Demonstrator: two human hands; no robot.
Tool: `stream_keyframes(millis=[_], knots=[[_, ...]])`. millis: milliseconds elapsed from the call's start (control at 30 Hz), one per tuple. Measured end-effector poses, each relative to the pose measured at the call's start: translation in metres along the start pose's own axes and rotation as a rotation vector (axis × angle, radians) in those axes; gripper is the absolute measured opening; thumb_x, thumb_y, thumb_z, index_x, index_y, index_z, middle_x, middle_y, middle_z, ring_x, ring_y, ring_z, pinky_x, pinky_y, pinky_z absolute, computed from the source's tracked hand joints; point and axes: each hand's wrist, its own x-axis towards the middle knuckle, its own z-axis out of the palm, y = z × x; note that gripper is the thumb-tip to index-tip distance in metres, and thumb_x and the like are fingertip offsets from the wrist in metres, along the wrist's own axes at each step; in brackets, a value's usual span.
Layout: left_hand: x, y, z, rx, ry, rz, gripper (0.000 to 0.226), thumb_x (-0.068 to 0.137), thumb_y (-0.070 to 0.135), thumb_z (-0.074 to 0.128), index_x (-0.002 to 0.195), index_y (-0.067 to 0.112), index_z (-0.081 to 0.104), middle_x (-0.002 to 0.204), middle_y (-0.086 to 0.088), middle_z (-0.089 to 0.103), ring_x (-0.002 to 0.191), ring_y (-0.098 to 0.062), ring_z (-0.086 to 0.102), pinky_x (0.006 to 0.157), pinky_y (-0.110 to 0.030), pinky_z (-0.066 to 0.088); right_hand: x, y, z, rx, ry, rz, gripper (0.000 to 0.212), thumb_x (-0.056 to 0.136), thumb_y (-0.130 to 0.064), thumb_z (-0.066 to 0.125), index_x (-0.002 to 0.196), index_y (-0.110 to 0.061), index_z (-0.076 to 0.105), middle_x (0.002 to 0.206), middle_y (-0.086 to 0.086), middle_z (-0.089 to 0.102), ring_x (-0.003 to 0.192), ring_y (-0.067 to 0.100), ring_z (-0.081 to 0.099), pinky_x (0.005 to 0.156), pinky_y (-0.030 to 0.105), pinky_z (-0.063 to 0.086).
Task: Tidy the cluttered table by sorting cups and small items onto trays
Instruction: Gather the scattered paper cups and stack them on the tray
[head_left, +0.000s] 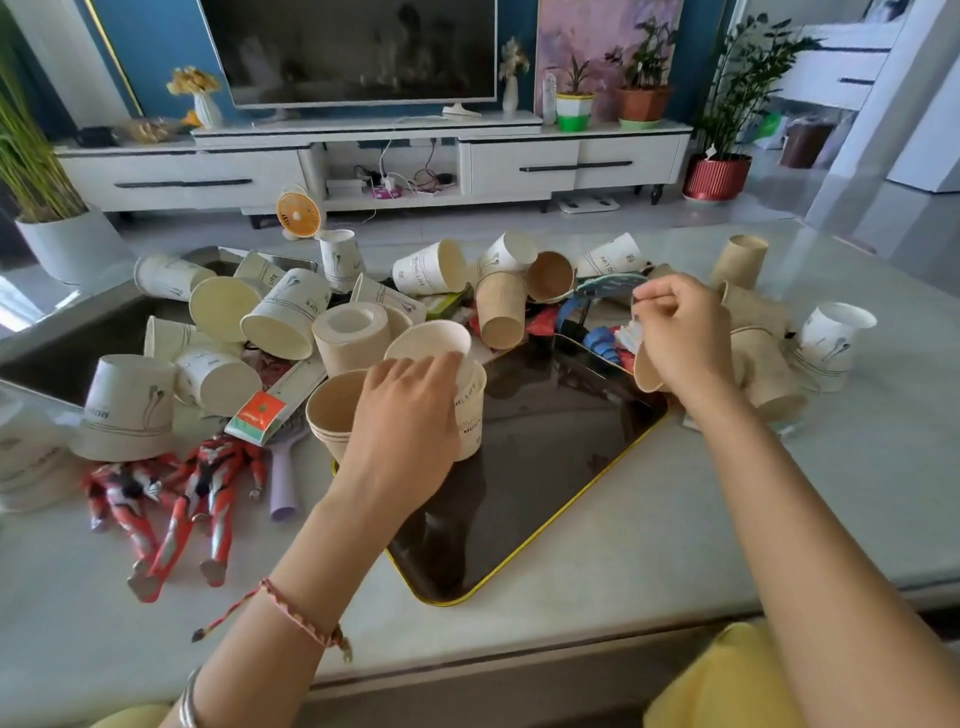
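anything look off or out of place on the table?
Yes. Most paper cups lie tipped or inverted, like the white cup upside down at left. Two red toy figures lie flat beside it. No spill visible.

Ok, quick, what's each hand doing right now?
Left hand: closed, gripping a white cup.
Right hand: closed, holding a brown cup.

Single head-worn wide-angle view, close above the near edge of the pale marble surface (675, 519), facing forward and down toward the far white television cabinet (519, 166).
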Motion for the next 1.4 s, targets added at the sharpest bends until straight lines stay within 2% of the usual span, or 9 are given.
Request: stream_keyframes(millis=[100, 267, 533, 767, 867, 933, 1067, 1167, 1400], knots=[[0.001, -0.002, 0.010, 0.076, -0.096, 0.030, 0.018, 0.094, 0.015, 0.041, 0.091, 0.009, 0.058, 0.089, -0.010, 0.068, 0.087, -0.031, 0.062, 0.088, -0.039, 0.038, 0.004, 0.007, -0.007, -0.147, 0.005, -0.068, 0.030, 0.082, 0.005, 0.044, 0.100, -0.008, 0.064, 0.101, 0.006, 0.063, 0.089, 0.016, 0.057, 0.072, 0.018, 0.038], [0.000, -0.001, 0.017, 0.232, -0.150, 0.041, 0.028, 0.099, 0.032, 0.025, 0.100, 0.017, 0.049, 0.101, -0.002, 0.065, 0.099, -0.022, 0.058, 0.102, -0.034, 0.028, 0.005, 0.019, -0.015, -0.387, -0.298, -0.111, 0.033, 0.075, 0.003, 0.055, 0.101, -0.014, 0.064, 0.116, 0.009, 0.049, 0.107, 0.029, 0.047, 0.075, 0.028, 0.037], [0.000, -0.004, 0.013, 0.050, 0.069, 0.065, 0.029, 0.088, 0.029, 0.044, 0.092, 0.007, 0.061, 0.088, -0.011, 0.066, 0.081, -0.033, 0.058, 0.076, -0.039, 0.045, -0.006, 0.029, -0.024, -0.759, -0.439, -0.177, 0.022, 0.077, -0.001, 0.061, 0.090, -0.018, 0.065, 0.127, 0.003, 0.034, 0.091, 0.032, 0.055, 0.072, 0.036, 0.046], [-0.010, -0.027, -0.010, -0.240, 0.168, -0.155, 0.032, 0.090, 0.025, 0.039, 0.103, 0.007, 0.062, 0.105, -0.008, 0.064, 0.098, -0.026, 0.054, 0.087, -0.037, 0.038, -0.009, 0.007, -0.030, -0.652, -0.284, -0.343, 0.003, 0.078, -0.006, 0.067, 0.076, -0.008, 0.068, 0.123, 0.005, 0.050, 0.092, 0.028, 0.055, 0.072, 0.035, 0.045], [-0.014, -0.038, -0.010, -0.403, 0.249, -0.326, 0.026, 0.096, 0.020, 0.040, 0.108, 0.009, 0.060, 0.105, -0.003, 0.060, 0.095, -0.016, 0.050, 0.081, -0.028, 0.037, -0.021, -0.026, -0.021, -0.330, -0.195, -0.515, 0.002, 0.080, -0.009, 0.067, 0.078, -0.010, 0.067, 0.102, 0.002, 0.059, 0.082, 0.015, 0.054, 0.076, 0.035, 0.048], [-0.015, -0.042, -0.011, -0.516, 0.300, -0.445, 0.027, 0.098, 0.019, 0.037, 0.111, 0.011, 0.059, 0.106, 0.002, 0.059, 0.097, -0.014, 0.052, 0.077, -0.021, 0.038, -0.037, -0.054, -0.009, -0.055, -0.171, -0.580, 0.002, 0.083, -0.010, 0.065, 0.081, -0.011, 0.064, 0.084, -0.004, 0.059, 0.074, 0.006, 0.051, 0.072, 0.016, 0.046], [-0.016, -0.046, -0.014, -0.741, 0.380, -0.536, 0.029, 0.100, 0.030, 0.030, 0.109, 0.019, 0.055, 0.106, 0.001, 0.060, 0.104, -0.017, 0.056, 0.087, -0.028, 0.045, -0.071, -0.095, 0.023, 0.257, -0.400, -0.627, 0.002, 0.088, -0.013, 0.059, 0.090, -0.011, 0.059, 0.078, -0.017, 0.053, 0.073, 0.000, 0.054, 0.066, 0.012, 0.045], [-0.019, -0.049, -0.018, -0.858, 0.436, -0.519, 0.043, 0.092, 0.043, 0.024, 0.115, 0.018, 0.051, 0.113, -0.006, 0.062, 0.108, -0.017, 0.057, 0.091, -0.034, 0.047, -0.086, -0.107, 0.043, 0.254, -0.541, -0.683, 0.008, 0.089, -0.012, 0.057, 0.091, -0.005, 0.061, 0.080, -0.006, 0.058, 0.076, 0.004, 0.054, 0.070, 0.015, 0.044], [-0.019, -0.053, -0.018, -0.873, 0.463, -0.482, 0.060, 0.091, 0.052, 0.023, 0.128, 0.012, 0.048, 0.118, -0.006, 0.062, 0.112, -0.015, 0.057, 0.097, -0.044, 0.045, -0.092, -0.116, 0.055, 0.243, -0.563, -0.759, 0.013, 0.088, -0.012, 0.056, 0.090, -0.002, 0.062, 0.082, 0.003, 0.062, 0.078, 0.009, 0.053, 0.071, 0.022, 0.044]])
